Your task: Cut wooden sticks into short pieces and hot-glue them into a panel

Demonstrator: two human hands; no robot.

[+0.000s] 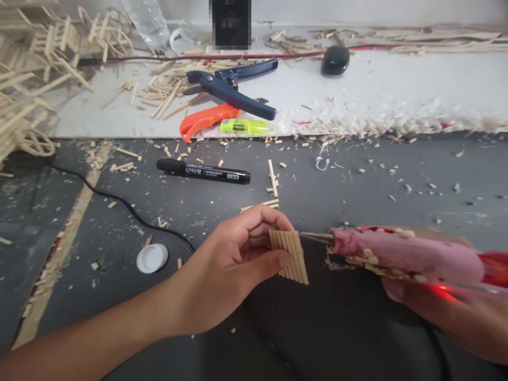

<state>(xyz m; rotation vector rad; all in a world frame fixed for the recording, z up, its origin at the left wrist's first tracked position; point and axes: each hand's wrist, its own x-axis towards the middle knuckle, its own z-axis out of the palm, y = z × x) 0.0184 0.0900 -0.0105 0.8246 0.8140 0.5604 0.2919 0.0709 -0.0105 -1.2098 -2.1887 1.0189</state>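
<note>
My left hand holds a small slanted panel of wooden sticks laid side by side, its thumb on the front face and the fingers curled behind. From the right, my right hand grips a pink glue gun with a red rear part and a glowing red light. Dried glue and wood bits cling to its body. The gun's thin metal tip lies at the upper right edge of the panel; whether it touches the wood is hard to tell. Short sticks lie on the dark table just beyond my left hand.
A black marker, a white cap and a black cable lie on the table. Farther back are blue cutters, an orange tool, a yellow highlighter and a black object. Wooden models stand left.
</note>
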